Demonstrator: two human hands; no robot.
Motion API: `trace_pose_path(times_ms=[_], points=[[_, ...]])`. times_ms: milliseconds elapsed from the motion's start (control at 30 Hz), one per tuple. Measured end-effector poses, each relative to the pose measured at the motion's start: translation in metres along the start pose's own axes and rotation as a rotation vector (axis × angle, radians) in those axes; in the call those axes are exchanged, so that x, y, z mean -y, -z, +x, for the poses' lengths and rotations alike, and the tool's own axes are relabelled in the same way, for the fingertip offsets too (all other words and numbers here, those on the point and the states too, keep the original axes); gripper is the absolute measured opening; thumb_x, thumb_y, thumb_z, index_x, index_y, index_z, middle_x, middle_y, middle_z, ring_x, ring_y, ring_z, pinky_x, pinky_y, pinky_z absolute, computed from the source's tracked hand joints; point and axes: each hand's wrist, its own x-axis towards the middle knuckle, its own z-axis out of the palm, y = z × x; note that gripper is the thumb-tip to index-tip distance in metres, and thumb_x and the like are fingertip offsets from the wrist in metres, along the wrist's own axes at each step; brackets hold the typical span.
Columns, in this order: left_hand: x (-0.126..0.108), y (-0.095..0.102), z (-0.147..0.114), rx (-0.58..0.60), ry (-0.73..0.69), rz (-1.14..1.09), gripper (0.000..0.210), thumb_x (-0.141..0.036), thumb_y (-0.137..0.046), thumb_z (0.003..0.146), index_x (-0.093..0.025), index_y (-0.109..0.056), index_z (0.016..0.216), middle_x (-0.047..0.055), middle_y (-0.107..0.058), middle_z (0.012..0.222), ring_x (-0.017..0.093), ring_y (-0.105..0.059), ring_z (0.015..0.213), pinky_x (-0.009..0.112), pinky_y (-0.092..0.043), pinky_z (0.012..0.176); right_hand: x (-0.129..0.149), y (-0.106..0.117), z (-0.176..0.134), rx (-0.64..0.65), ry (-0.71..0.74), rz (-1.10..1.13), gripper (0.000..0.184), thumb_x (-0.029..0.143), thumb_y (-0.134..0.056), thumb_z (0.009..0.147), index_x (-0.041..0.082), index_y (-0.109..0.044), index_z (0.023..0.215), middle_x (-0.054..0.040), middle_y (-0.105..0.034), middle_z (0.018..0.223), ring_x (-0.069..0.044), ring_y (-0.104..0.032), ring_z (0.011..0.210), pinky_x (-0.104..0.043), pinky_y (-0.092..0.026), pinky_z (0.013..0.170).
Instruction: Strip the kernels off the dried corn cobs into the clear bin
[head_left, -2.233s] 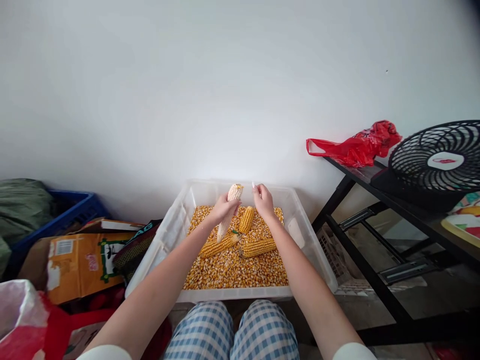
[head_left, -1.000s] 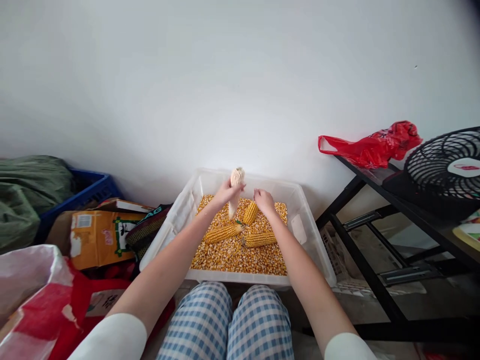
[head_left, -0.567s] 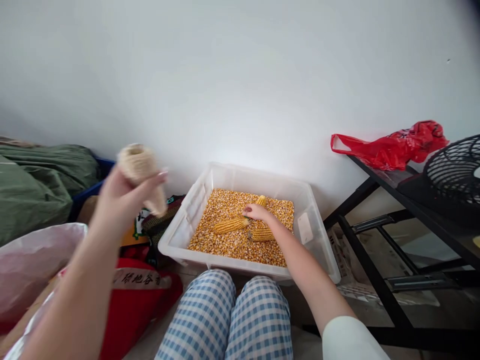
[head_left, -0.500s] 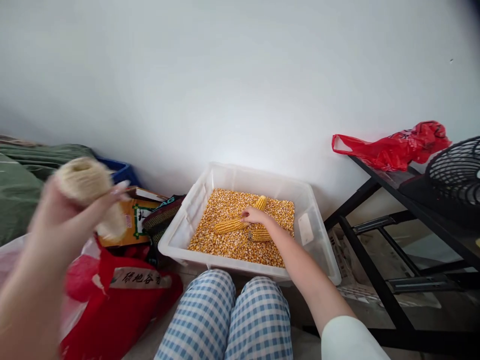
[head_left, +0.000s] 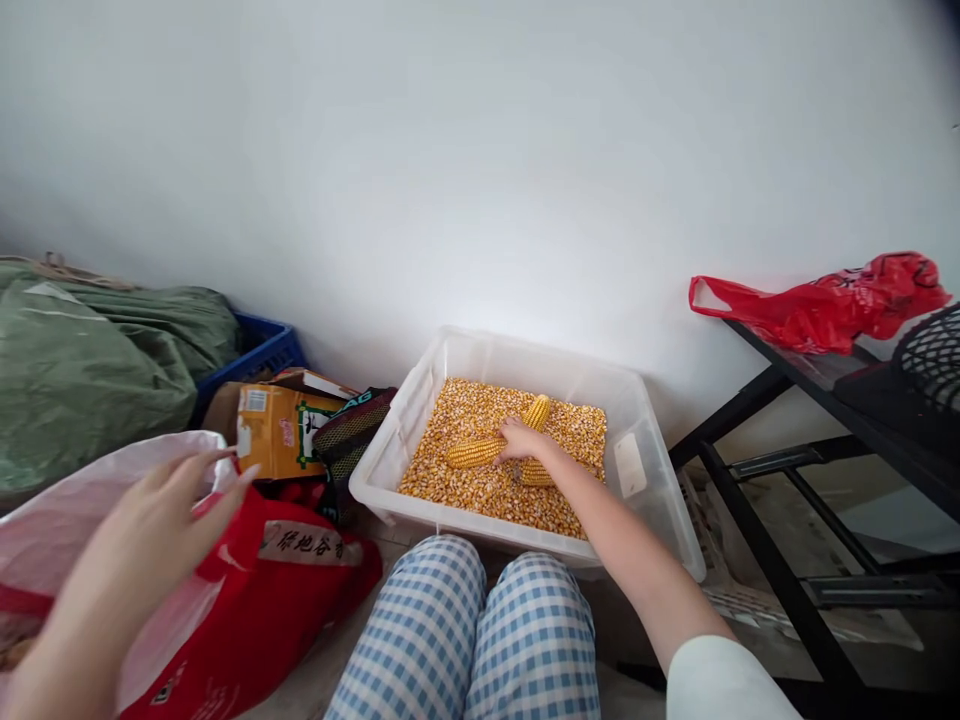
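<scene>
My right hand [head_left: 523,440] reaches into a clear plastic bin [head_left: 480,520] filled with loose corn kernels [head_left: 450,490]. Its fingers close round the right end of a yellow corn cob [head_left: 472,453] lying on the kernels. Two more cobs lie close by: one corn cob [head_left: 537,412] behind the hand, and another corn cob [head_left: 534,474] partly covered by my wrist. On the left, my left hand [head_left: 169,515] is over the mouth of a red bag [head_left: 277,600] with a whitish inside. Its fingers are spread and it holds nothing; it is slightly blurred.
An orange carton [head_left: 274,432] and a dark mesh bag [head_left: 356,435] sit left of the bin. Farther left are a blue crate [head_left: 266,350] and a green cloth sack [head_left: 112,350]. To the right stands a black metal frame [head_left: 765,540] topped by a red plastic bag [head_left: 832,305].
My left hand has let go of the pale, bare corncob it held and moved lower over the red bag. My right hand stays by the cobs in the bin. The view has shifted left.
</scene>
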Motion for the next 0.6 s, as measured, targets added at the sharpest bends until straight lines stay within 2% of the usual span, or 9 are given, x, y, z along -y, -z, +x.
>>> trace_pose_path(times_ms=[100, 167, 233, 267, 333, 400, 467, 533, 600], points=[[-0.062, -0.028, 0.038, 0.016, -0.209, -0.133, 0.036, -0.043, -0.044, 0.077, -0.024, -0.052, 0.107, 0.007, -0.055, 0.111, 0.025, -0.049, 0.106, 0.037, -0.035, 0.094, 0.002, 0.015, 0.0, -0.006, -0.013, 0.102, 0.039, 0.039, -0.067, 0.063, 0.014, -0.06, 0.093, -0.0079, -0.062, 0.092, -0.018, -0.057, 0.082, -0.025, -0.042, 0.07], [-0.112, -0.048, 0.063, 0.134, -0.356, -0.281, 0.032, -0.038, -0.052, 0.073, -0.026, -0.056, 0.103, 0.007, -0.056, 0.111, 0.025, -0.05, 0.103, 0.037, -0.034, 0.093, 0.003, 0.021, 0.0, -0.022, -0.006, 0.141, 0.033, 0.039, -0.059, 0.072, 0.015, -0.059, 0.095, -0.0054, -0.063, 0.09, -0.015, -0.058, 0.079, -0.022, -0.042, 0.066], [-0.159, -0.077, 0.089, 0.304, -0.413, -0.44, 0.024, -0.032, -0.061, 0.065, -0.025, -0.062, 0.088, 0.007, -0.061, 0.094, 0.027, -0.055, 0.093, 0.04, -0.035, 0.09, 0.004, 0.022, -0.001, -0.012, 0.002, 0.178, 0.04, 0.042, -0.06, 0.071, 0.016, -0.057, 0.101, -0.0052, -0.063, 0.094, -0.015, -0.059, 0.08, -0.022, -0.042, 0.065], [-0.179, -0.094, 0.102, 0.397, -0.405, -0.507, 0.017, -0.029, -0.066, 0.058, -0.024, -0.063, 0.073, 0.006, -0.062, 0.079, 0.028, -0.056, 0.087, 0.041, -0.036, 0.088, 0.005, 0.02, -0.002, 0.023, 0.006, 0.181, 0.048, 0.045, -0.064, 0.066, 0.016, -0.057, 0.104, -0.0058, -0.063, 0.096, -0.016, -0.059, 0.081, -0.022, -0.042, 0.065], [-0.213, -0.134, 0.125, 0.684, -0.376, -0.492, 0.023, -0.021, -0.076, 0.038, -0.021, -0.056, 0.048, 0.003, -0.053, 0.05, 0.032, -0.057, 0.08, 0.044, -0.037, 0.084, 0.007, 0.014, -0.003, 0.145, 0.012, 0.162, 0.06, 0.047, -0.072, 0.054, 0.016, -0.058, 0.104, -0.0069, -0.063, 0.098, -0.018, -0.059, 0.082, -0.023, -0.043, 0.066], [-0.234, -0.175, 0.139, 0.948, -0.306, -0.248, 0.033, -0.024, -0.08, 0.029, -0.02, -0.049, 0.037, 0.002, -0.046, 0.039, 0.035, -0.057, 0.077, 0.048, -0.036, 0.081, 0.006, 0.009, -0.003, 0.236, 0.001, 0.125, 0.054, 0.043, -0.074, 0.051, 0.018, -0.063, 0.098, -0.0059, -0.064, 0.098, -0.018, -0.06, 0.082, -0.023, -0.044, 0.068], [-0.24, -0.21, 0.142, 1.093, -0.216, -0.13, 0.032, -0.036, -0.08, 0.03, -0.02, -0.055, 0.043, 0.003, -0.051, 0.043, 0.033, -0.058, 0.076, 0.046, -0.038, 0.08, 0.002, 0.007, -0.001, 0.221, -0.042, 0.097, 0.037, 0.039, -0.068, 0.061, 0.019, -0.065, 0.092, -0.0037, -0.066, 0.094, -0.016, -0.061, 0.08, -0.021, -0.044, 0.068], [-0.233, -0.236, 0.137, 1.13, -0.218, -0.049, 0.039, -0.045, -0.079, 0.032, -0.021, -0.063, 0.059, 0.004, -0.059, 0.054, 0.032, -0.059, 0.081, 0.043, -0.039, 0.08, -0.004, 0.007, 0.002, 0.155, -0.111, 0.067, 0.025, 0.032, -0.06, 0.07, 0.019, -0.065, 0.091, -0.0038, -0.067, 0.09, -0.016, -0.061, 0.078, -0.022, -0.045, 0.067], [-0.221, -0.253, 0.129, 1.127, -0.34, -0.013, 0.054, -0.045, -0.079, 0.03, -0.022, -0.066, 0.076, 0.007, -0.065, 0.07, 0.034, -0.057, 0.089, 0.042, -0.038, 0.081, -0.008, 0.006, 0.005, 0.104, -0.19, 0.029, 0.023, 0.025, -0.057, 0.071, 0.017, -0.065, 0.091, -0.0068, -0.067, 0.091, -0.018, -0.062, 0.079, -0.024, -0.046, 0.067]])
